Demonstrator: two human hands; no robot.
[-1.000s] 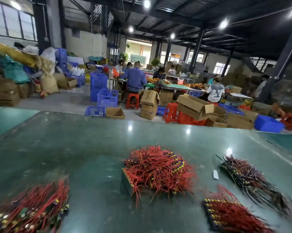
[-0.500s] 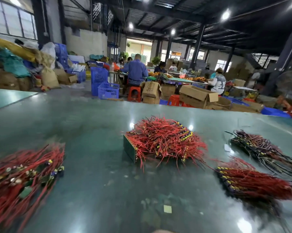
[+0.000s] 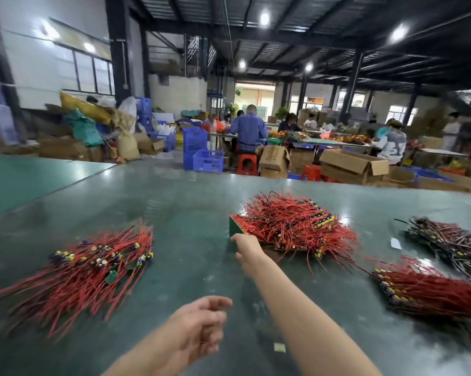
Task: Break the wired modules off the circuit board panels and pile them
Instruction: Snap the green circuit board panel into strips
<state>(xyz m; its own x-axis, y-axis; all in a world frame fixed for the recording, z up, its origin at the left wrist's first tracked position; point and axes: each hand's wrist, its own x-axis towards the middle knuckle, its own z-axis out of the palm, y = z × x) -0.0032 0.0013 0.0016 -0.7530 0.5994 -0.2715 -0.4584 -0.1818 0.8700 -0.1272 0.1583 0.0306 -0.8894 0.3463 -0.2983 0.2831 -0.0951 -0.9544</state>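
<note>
A stack of green circuit board panels [image 3: 235,227] bristling with red wires lies at the middle of the green table [image 3: 180,207]. My right hand [image 3: 246,246] is stretched out to the stack's near left corner; its fingertips reach the board edge and the thumb stands apart. Whether it grips is blurred. My left hand [image 3: 199,329] hovers low over the table near me, fingers relaxed and empty. A loose pile of red-wired modules [image 3: 93,264] lies to the left.
Another red-wired bundle [image 3: 429,291] lies at the right, with a dark-wired pile [image 3: 451,242] behind it. Small paper scraps [image 3: 279,347] lie on the table. Beyond the far edge, people sit working among cardboard boxes [image 3: 351,164] and blue crates [image 3: 201,153].
Both my arms have come into view. The right one reached forward to the panel stack and the left rose at the bottom. The camera shifted, so the piles sit further right.
</note>
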